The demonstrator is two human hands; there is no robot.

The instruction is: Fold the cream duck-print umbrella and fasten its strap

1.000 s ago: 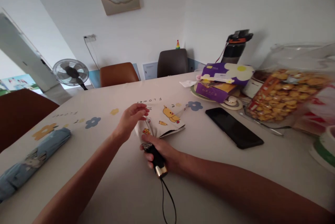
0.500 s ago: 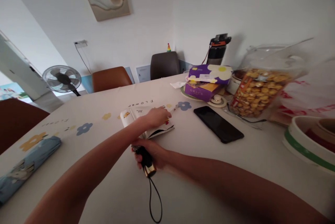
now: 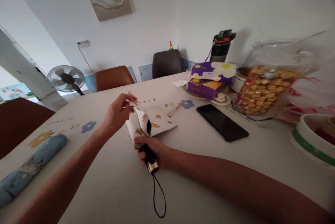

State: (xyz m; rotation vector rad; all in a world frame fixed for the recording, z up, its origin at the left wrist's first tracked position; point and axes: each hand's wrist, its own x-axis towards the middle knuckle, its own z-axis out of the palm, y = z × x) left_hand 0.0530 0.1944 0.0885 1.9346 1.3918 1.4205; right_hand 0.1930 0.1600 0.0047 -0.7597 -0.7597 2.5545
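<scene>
A white folding umbrella (image 3: 159,121) with small yellow and red prints lies collapsed over the table, its cloth loose and partly spread to the right. My right hand (image 3: 154,151) is wrapped around its black handle, close to where the cloth begins. The handle's gold end (image 3: 152,167) points toward me, and a black wrist strap (image 3: 164,203) hangs from it. At the far left end of the cloth, my left hand (image 3: 119,109) pinches a fold of it between thumb and fingers.
A blue folded umbrella (image 3: 34,166) lies at the left. To the right are a black phone (image 3: 222,122), purple tissue packs (image 3: 204,89), a jar of snacks (image 3: 269,89), a dark bottle (image 3: 221,47) and a roll of tape (image 3: 311,143). Chairs and a fan (image 3: 66,79) stand beyond the table.
My left hand has moved from the right side of the cloth to its left edge, where it now pinches a fold. The right hand keeps hold of the handle. The view has shifted slightly.
</scene>
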